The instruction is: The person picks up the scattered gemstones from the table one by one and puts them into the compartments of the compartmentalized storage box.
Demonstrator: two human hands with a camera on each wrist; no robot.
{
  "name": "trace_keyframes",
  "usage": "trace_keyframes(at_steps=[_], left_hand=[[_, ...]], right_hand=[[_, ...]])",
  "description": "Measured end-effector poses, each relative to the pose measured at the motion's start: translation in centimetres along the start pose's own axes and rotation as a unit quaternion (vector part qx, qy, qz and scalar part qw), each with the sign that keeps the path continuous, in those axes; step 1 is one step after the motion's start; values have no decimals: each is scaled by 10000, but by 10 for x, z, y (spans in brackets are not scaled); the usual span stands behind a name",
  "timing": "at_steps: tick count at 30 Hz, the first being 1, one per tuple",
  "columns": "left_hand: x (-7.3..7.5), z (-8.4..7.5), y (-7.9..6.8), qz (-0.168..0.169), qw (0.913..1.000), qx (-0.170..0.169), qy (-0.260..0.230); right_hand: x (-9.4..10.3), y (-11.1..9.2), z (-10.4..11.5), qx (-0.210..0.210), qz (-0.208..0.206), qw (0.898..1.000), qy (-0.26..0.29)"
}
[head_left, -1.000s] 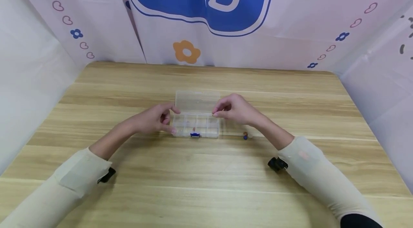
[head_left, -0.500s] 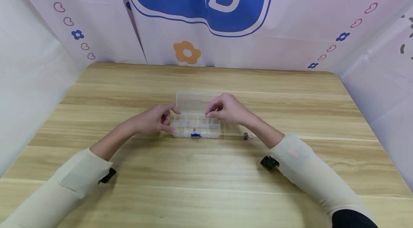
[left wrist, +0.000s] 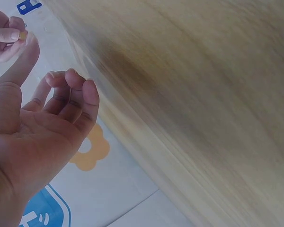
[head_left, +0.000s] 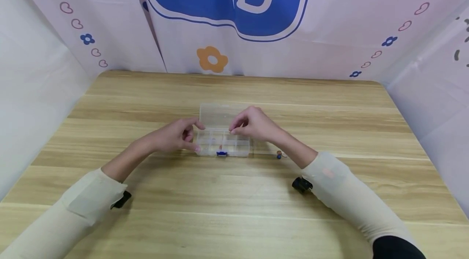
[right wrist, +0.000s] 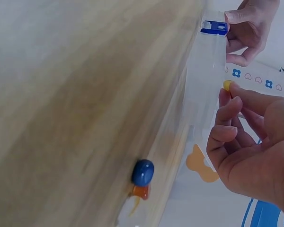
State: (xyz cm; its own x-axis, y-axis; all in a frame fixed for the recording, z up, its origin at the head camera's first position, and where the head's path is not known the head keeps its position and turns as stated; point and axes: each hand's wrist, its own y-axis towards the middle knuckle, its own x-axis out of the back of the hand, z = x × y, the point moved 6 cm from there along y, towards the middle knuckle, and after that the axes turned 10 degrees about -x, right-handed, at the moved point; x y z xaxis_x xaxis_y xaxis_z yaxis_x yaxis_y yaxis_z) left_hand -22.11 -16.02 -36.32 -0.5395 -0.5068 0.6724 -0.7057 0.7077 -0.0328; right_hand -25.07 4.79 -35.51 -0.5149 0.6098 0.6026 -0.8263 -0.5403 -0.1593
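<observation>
A clear plastic compartment box [head_left: 239, 151] lies with its lid [head_left: 216, 115] folded back and a blue clasp [head_left: 221, 153] on its front. My left hand [head_left: 171, 134] holds the box's left end, index finger at the hinge corner and thumb near the front corner. Between thumb and index finger of my right hand [head_left: 258, 124] is a small yellow bead [right wrist: 227, 85], over the back row of compartments right of the middle. A small reddish piece [head_left: 220, 147] shows inside the box near the clasp.
On the table right of the box sit a glossy blue bead [right wrist: 143, 172], an orange-brown piece [right wrist: 141, 191] and a pale clear piece [right wrist: 127, 210], close together. A printed white cloth [head_left: 329, 43] hangs along the table's back edge.
My right hand has moved left, from the box's right end to over its back compartments, pinching the yellow bead. The left hand and the box have stayed in place.
</observation>
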Motion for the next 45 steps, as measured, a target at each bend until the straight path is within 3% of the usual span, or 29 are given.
trace_keyframes(at_steps=[20, 36, 45], left_hand=[[-1, -1, 0, 21, 10000, -14, -43], [0, -1, 0, 58, 10000, -49, -21], [-1, -1, 1, 72, 10000, -36, 0]], right_hand=[[7, -9, -1, -66, -30, 9999, 107], [33, -39, -31, -159, -169, 9994, -244], [41, -53, -51, -315, 51, 9990, -313]])
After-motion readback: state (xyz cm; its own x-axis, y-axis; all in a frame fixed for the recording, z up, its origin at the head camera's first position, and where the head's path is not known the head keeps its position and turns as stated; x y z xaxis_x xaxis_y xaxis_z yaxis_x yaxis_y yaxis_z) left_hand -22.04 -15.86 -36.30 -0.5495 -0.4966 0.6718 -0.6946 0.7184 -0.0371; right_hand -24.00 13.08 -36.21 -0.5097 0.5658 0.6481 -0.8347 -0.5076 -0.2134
